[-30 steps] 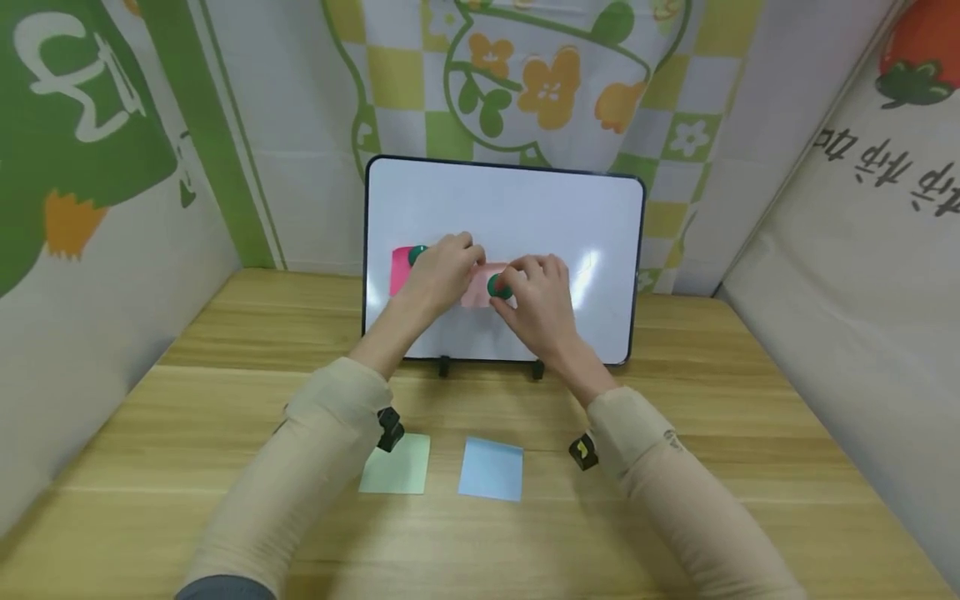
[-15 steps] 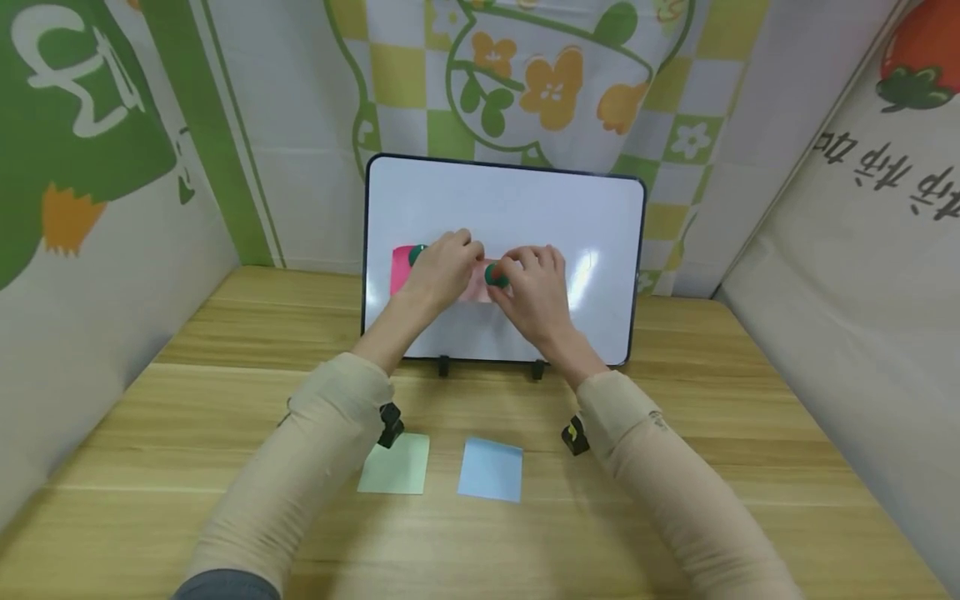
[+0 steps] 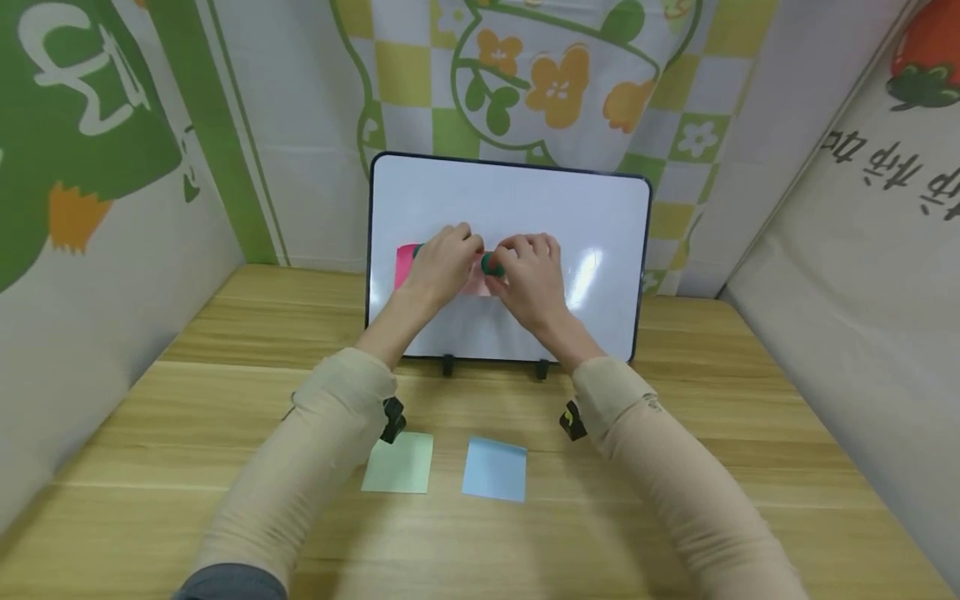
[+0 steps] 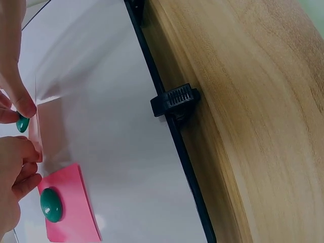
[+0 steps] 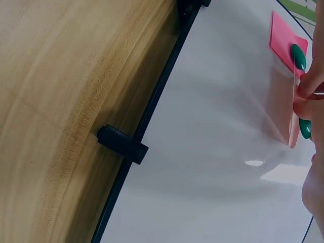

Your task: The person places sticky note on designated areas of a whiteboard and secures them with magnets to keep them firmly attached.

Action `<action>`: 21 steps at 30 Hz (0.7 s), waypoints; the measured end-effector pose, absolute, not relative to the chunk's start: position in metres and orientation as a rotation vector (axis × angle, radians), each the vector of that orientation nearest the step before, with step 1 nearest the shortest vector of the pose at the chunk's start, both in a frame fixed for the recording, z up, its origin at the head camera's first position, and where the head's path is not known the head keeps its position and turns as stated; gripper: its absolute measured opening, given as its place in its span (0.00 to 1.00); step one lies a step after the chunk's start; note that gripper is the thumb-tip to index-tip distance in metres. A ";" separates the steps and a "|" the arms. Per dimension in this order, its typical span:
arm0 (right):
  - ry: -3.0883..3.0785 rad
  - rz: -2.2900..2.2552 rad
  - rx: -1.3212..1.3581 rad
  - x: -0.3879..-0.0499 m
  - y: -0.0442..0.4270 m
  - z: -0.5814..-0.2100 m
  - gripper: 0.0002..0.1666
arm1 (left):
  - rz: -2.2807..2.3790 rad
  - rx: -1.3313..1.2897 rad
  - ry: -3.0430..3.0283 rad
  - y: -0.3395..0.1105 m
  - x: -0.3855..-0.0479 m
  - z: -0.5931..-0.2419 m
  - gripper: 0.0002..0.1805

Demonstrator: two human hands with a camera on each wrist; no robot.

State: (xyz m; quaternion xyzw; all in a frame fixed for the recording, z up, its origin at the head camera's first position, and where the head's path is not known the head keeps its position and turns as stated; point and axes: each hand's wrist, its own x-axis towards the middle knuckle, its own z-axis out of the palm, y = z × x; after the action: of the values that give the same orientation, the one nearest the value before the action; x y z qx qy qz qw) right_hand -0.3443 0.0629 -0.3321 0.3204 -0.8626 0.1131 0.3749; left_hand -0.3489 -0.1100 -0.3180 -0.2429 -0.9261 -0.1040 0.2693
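Observation:
Against the whiteboard [image 3: 510, 200], my left hand [image 3: 446, 265] pinches the upper left edge of a light pink note [image 3: 477, 285]. My right hand [image 3: 534, 279] grips a round green magnet [image 3: 491, 265] between thumb and fingers at that note's upper right part. In the left wrist view the light pink note [image 4: 52, 132] stands out from the board at its lower edge. A bright pink note [image 4: 75, 205] lies flat on the board beside it, with another green magnet [image 4: 51, 204] on it. My left hand hides part of that note in the head view.
The whiteboard stands tilted back on black clips [image 3: 447, 365] at the rear of the wooden table [image 3: 247, 417]. In front of it lie a light green note [image 3: 401, 464] and a light blue note [image 3: 495, 470]. Printed cloth [image 3: 300, 108] hangs behind and at both sides.
My right hand has moved up and slightly left with the green magnet, and the light pink note has risen a little on the board. My left hand has stayed nearly in place.

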 end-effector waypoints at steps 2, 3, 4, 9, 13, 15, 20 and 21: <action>-2.205 0.272 0.826 -0.346 0.061 -0.332 0.13 | -0.283 -0.651 -2.501 -0.110 -0.349 -0.319 0.09; -2.202 0.264 0.825 -0.347 0.060 -0.332 0.12 | -0.282 -0.650 -2.503 -0.111 -0.349 -0.319 0.09; -2.199 0.258 0.823 -0.348 0.060 -0.332 0.12 | -0.285 -0.648 -2.506 -0.111 -0.349 -0.319 0.09; -2.195 0.256 0.829 -0.352 0.055 -0.331 0.10 | -0.316 -0.636 -2.515 -0.112 -0.350 -0.319 0.09; -2.209 0.241 0.831 -0.353 0.051 -0.332 0.11 | -0.342 -0.619 -2.535 -0.113 -0.350 -0.319 0.11; -2.212 0.232 0.827 -0.354 0.050 -0.332 0.10 | -0.343 -0.616 -2.540 -0.113 -0.351 -0.319 0.12; -2.208 0.212 0.823 -0.356 0.048 -0.331 0.08 | -0.320 -0.619 -2.512 -0.112 -0.354 -0.319 0.13; -2.207 0.208 0.826 -0.357 0.048 -0.331 0.08 | -0.315 -0.620 -2.503 -0.111 -0.354 -0.318 0.13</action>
State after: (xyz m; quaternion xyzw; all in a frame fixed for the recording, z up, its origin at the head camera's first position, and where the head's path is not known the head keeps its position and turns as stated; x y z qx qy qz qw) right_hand -0.3566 0.0483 -0.3312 0.3232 -0.8635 0.0816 0.3784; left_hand -0.3539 -0.1112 -0.3184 -0.2298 -0.9281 -0.1167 0.2688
